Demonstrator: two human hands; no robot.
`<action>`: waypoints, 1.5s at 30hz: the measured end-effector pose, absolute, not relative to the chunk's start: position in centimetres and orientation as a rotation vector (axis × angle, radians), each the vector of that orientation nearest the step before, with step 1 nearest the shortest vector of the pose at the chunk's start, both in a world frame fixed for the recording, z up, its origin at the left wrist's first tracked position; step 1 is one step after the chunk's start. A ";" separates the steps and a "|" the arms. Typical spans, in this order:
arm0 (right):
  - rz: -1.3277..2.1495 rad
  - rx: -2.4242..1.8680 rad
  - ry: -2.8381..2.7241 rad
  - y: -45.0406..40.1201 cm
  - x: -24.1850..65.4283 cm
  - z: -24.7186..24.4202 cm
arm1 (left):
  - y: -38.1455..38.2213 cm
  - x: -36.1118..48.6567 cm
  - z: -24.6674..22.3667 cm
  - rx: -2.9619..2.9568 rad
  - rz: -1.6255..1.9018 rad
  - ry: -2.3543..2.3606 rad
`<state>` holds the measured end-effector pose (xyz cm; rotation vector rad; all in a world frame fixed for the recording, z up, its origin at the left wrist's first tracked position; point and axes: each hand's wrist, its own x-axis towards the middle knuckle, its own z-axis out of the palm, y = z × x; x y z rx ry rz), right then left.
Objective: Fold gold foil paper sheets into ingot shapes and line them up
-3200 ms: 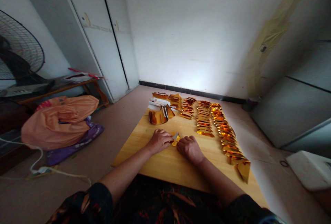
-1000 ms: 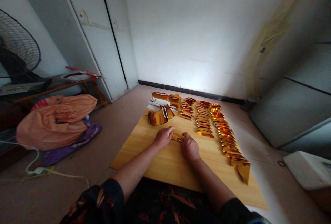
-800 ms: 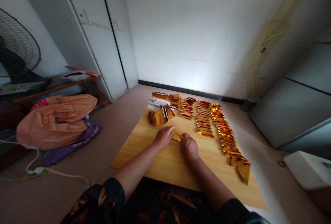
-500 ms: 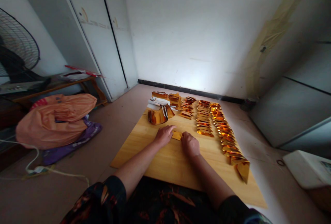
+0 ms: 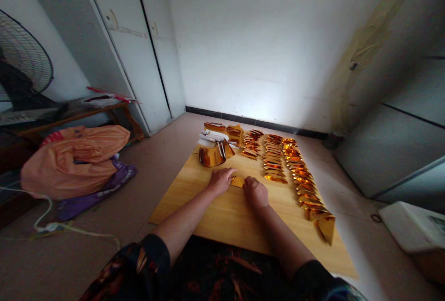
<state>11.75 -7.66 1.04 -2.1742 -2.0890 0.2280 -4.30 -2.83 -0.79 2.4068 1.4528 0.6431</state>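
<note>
A small piece of gold foil paper (image 5: 238, 181) lies between my two hands, over the middle of the wooden board (image 5: 222, 220). My left hand (image 5: 221, 181) is closed on its left end, and my right hand (image 5: 256, 192) is closed on its right end. Its top edge looks curved; the ends are hidden by my fingers. Beyond my left hand lies a curved stack of gold foil sheets (image 5: 212, 155). To the right, folded gold foil pieces stand in rows (image 5: 276, 158), the longest row (image 5: 305, 183) running along the board's right side.
White paper (image 5: 212, 137) and more foil stacks (image 5: 235, 133) sit at the board's far left corner. Left on the floor are an orange bag (image 5: 74, 162), a purple bag (image 5: 100, 194) and a white cable (image 5: 83, 231). A white box (image 5: 413, 227) stands at the right.
The foil paper between my hands now shows a more curved top edge and looks slightly narrower. My right hand has shifted a touch to the left; the rows have not changed.
</note>
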 end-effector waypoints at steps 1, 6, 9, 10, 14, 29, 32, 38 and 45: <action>0.219 -2.178 -2.092 -7.7 11.7 1.0 | -2.8 -4.2 -0.7 2.407 0.626 1.461; 0.169 -2.185 -2.092 -7.7 11.6 0.7 | -2.7 -4.1 -0.6 2.409 0.586 1.484; 0.152 -2.173 -2.098 -7.9 11.6 0.7 | -2.8 -4.2 -0.8 2.430 0.591 1.496; 0.146 -2.166 -2.097 -7.9 11.5 0.7 | -2.9 -4.2 -0.8 2.439 0.596 1.497; 0.129 -2.145 -2.101 -8.1 11.5 0.7 | -3.1 -4.3 -0.7 2.474 0.623 1.467; 0.137 -1.970 -2.155 -8.4 13.2 1.0 | -3.4 -4.9 -0.3 2.633 0.595 1.365; 0.179 -1.904 -2.179 -7.9 12.9 1.5 | -3.7 -4.7 -0.1 2.791 0.537 1.302; 0.362 -1.934 -2.193 -7.1 11.8 1.7 | -4.0 -3.6 -0.7 2.762 0.482 1.343; 0.475 -2.052 -2.223 -5.9 12.1 2.6 | -2.8 -5.4 -1.2 2.598 0.539 1.394</action>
